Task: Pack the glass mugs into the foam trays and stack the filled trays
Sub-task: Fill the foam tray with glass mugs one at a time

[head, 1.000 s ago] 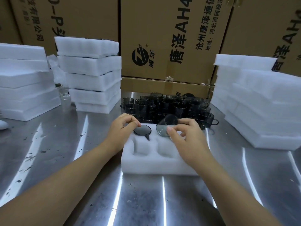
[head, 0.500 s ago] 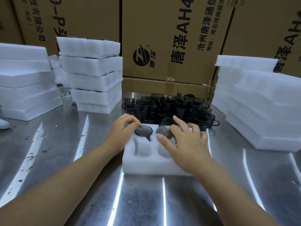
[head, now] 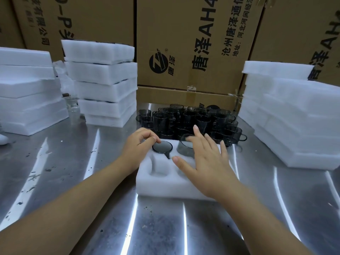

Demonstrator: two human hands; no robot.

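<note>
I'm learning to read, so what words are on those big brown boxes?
"唐泽 AH4", top cut off: middle carton.
"沧州唐泽通信", cut off: middle carton.
"地址:河北河间经", cut off: middle carton.
"唐泽" beside its round logo.
"泽 AH", partly hidden: right carton.
"公司", "-P": left carton.
Print on the low carton: mostly hidden, unreadable.

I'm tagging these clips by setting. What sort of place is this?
Probably a packing station in a warehouse or factory: stacks of white foam trays on a metal table, a cluster of smoky glass mugs, and large printed cardboard cartons behind.
</note>
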